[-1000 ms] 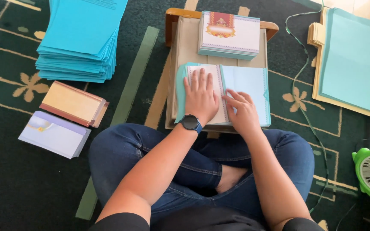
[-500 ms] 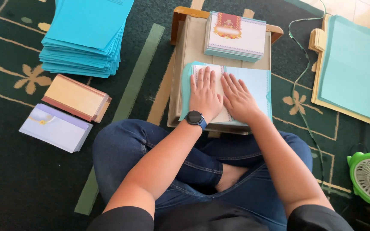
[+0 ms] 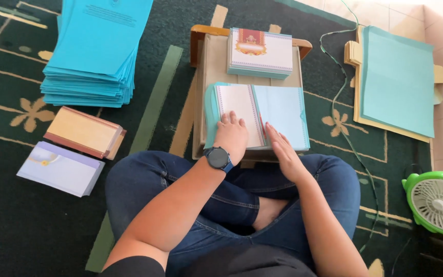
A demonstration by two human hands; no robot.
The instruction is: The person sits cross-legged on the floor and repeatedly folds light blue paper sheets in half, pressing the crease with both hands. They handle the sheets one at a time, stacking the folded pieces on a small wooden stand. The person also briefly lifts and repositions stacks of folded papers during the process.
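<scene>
The person is sitting cross-legged on a dark green patterned carpet [image 3: 6, 231], working at a low wooden tabletop [image 3: 208, 66] pulled up against the knees. An open folded card [image 3: 260, 110] is lying there, white patterned panel on the left, plain light blue panel on the right. The left hand [image 3: 232, 136], smartwatch [image 3: 218, 158] on the wrist, is pressing flat on the lower part of the white panel, fingers together and extended. The right hand [image 3: 282, 149] is resting at the card's centre fold and lower edge, fingers straight and close together, pinching nothing. Just behind the card, a stack of printed cards [image 3: 260, 54] is sitting on the same tabletop. Off to the left on the carpet, a tall pile of blue sheets [image 3: 96, 51], a tan-topped stack [image 3: 84, 132] and a lavender stack [image 3: 60, 168] are lying. To the right, teal sheets [image 3: 398, 79] are lying on boards, with a green fan [image 3: 437, 202] near the knee.
</scene>
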